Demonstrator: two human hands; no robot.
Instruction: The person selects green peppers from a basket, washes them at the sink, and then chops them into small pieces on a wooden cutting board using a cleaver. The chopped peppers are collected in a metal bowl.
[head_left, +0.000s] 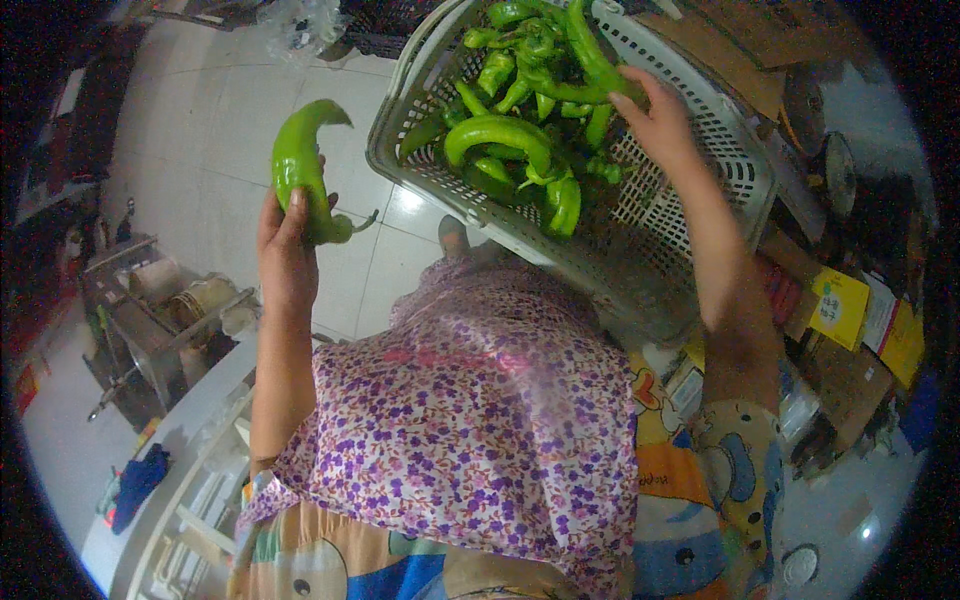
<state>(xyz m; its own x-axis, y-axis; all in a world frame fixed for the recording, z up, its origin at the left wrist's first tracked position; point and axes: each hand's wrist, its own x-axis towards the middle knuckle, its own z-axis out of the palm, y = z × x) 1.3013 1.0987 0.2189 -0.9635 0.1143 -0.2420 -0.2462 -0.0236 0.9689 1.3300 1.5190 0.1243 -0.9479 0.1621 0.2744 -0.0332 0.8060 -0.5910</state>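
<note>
My left hand (289, 221) grips a large curved green pepper (298, 154) near its stem end, out to the left of the basket over the tiled floor. A grey-white perforated plastic basket (660, 45) stands in front of me, with many long green peppers (499, 139) heaped mostly in its left and far part. My right hand (654, 112) reaches over the basket, thumb and fingers closed on the end of a long green pepper (592, 49) at the top of the heap.
A clear plastic bag (304, 30) lies on the floor beyond. Cardboard boxes (840, 375) and yellow packages (840, 307) are at the right. A metal rack (161, 300) with rolls stands at the left, near a dark blue cloth (141, 480). My floral apron (480, 420) hangs below the basket.
</note>
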